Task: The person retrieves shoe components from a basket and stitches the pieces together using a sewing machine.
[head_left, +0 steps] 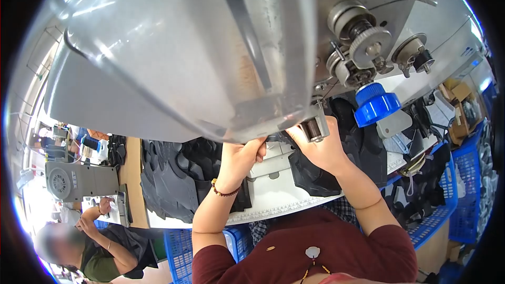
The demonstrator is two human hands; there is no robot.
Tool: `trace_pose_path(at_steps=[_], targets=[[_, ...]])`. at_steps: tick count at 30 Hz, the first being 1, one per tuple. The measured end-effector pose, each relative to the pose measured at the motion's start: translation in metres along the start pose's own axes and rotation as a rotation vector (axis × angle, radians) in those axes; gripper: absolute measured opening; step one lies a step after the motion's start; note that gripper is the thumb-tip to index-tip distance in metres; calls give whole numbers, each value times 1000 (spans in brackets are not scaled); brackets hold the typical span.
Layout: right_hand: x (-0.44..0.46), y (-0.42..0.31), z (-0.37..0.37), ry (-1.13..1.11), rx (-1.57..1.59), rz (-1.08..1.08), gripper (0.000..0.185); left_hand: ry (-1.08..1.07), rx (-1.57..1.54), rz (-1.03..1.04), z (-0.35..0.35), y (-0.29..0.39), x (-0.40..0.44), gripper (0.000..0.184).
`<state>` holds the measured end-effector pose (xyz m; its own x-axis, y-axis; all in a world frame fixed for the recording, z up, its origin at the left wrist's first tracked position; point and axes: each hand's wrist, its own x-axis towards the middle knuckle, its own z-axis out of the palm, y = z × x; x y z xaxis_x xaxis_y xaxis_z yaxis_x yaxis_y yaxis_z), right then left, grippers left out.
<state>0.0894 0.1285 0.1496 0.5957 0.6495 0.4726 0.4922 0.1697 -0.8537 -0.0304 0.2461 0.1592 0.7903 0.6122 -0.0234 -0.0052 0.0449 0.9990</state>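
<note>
A large grey sewing machine [158, 73] fills the upper view, with metal tension dials [371, 44] and a blue knob [376, 104] at its right. Below the machine head, my left hand [244, 156] has its fingers curled together near the needle area; what they hold, if anything, is hidden. My right hand [318, 144] is beside the metal presser part [315, 126], its fingertips partly covered by it. Black cut pieces [165, 179] lie piled left of my left hand, and more black pieces [363, 147] lie beside and under my right hand.
A white worktable edge with a ruler scale [294, 203] curves in front of me. Blue baskets [179, 255] stand below it; another blue basket [434, 221] at the right holds black pieces. Cardboard boxes [460, 94] are far right. A co-worker [102, 252] sits at another machine [81, 181] at left.
</note>
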Motion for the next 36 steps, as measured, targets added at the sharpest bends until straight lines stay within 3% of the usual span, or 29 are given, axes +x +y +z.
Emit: trace_pose_path(at_steps=[7,13,19,22,31,36], targets=[[-3,-3,0,-36,-80,17,10,-58,28,-77,-9,1,8,16],[-9,6,-4,-32,-107,-182,15,-78,-34,-66,-9,-2,4,15],[-3,6,-2,-24,-84,-122,12,-10,-40,-20,-4,5,8,12],[-2,2,-2,-37,-135,-90,11,-5,62,23,-5,6,12,24],[-4,-1,-3,-38,-128,-158,12,22,52,-11,-15,-4,21,22],[-1,0,1,-30,-93,-93,15,-59,230,131,-32,-18,34,22]])
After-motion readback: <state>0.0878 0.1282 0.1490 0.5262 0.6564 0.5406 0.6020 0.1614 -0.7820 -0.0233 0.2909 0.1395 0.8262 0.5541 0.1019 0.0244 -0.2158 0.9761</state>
